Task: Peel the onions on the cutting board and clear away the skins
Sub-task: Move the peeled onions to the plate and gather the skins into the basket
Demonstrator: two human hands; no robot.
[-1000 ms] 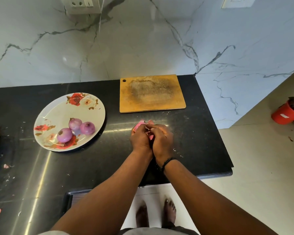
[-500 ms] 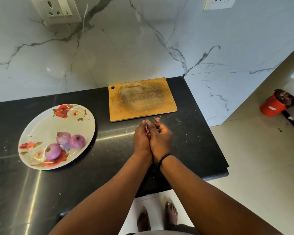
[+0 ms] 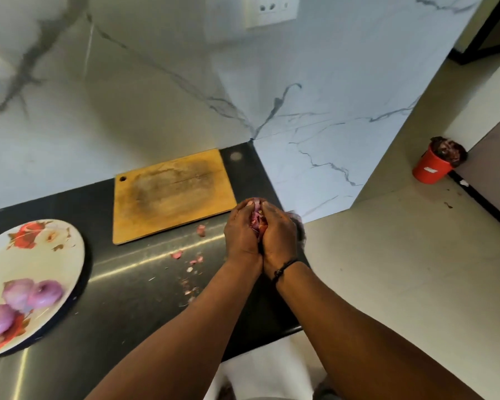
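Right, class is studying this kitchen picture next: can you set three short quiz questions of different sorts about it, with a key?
1. True or false: the cutting board has onions lying on it.
2. How many peeled onions sit on the flowered plate? A) one B) three C) five
3. Fill in: the left hand and right hand are cupped together around a bunch of onion ____.

Key
1. False. The board is bare; the onions are on the plate.
2. B, three.
3. Skins. A few loose scraps also lie on the black counter, and a red bin stands on the floor to the right.
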